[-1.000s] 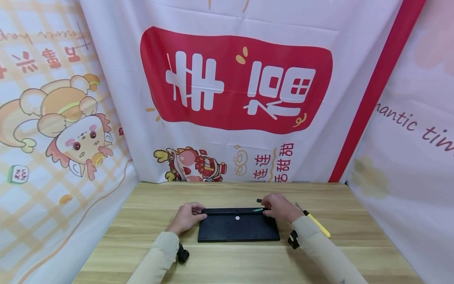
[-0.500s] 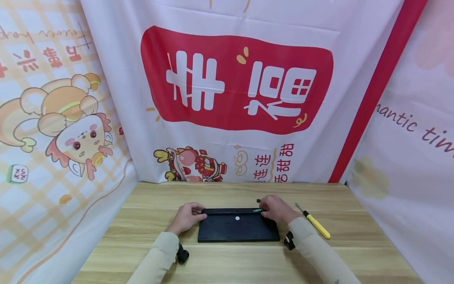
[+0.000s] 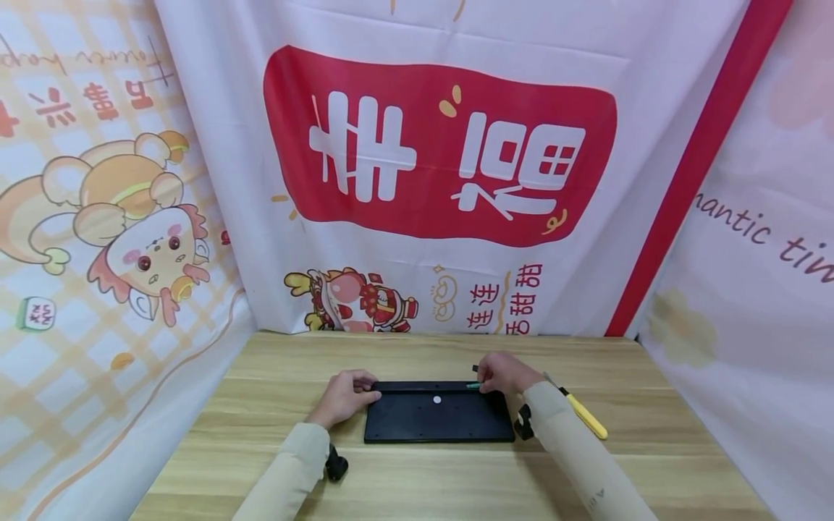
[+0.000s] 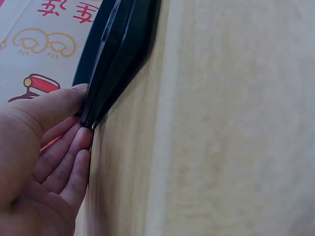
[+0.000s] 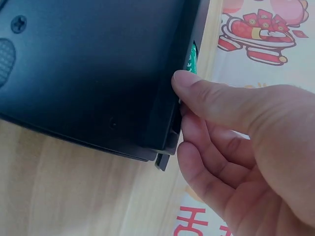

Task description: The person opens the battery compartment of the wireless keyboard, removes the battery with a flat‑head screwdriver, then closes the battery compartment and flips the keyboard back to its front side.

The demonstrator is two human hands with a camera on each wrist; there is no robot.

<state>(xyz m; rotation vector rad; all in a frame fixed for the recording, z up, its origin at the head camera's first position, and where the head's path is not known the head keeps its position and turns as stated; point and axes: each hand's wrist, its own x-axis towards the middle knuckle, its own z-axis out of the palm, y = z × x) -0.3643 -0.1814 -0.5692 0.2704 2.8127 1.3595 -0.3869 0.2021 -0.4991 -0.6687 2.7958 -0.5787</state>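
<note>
A black keyboard (image 3: 438, 420) lies upside down on the table, its raised back ridge away from me. At its far left corner my left hand (image 3: 347, 396) grips the edge, with the thumb on one side and fingers behind in the left wrist view (image 4: 54, 157). My right hand (image 3: 507, 373) is at the right part of the ridge, pinching a green battery (image 3: 473, 386) at the battery slot. In the right wrist view the thumb covers part of the battery (image 5: 193, 60), and the other fingers curl behind the ridge. Much of the battery is hidden.
A small black piece (image 3: 476, 368) shows just behind the right fingers, partly hidden. To the right lies a screwdriver (image 3: 586, 416) with a yellow handle, its shaft partly behind the right sleeve. Printed cloth (image 3: 443, 289) hangs along the table's back edge.
My right hand has shifted slightly left and turned at the ridge, and the green battery shows as a thinner strip. The left hand and the keyboard have stayed in place.
</note>
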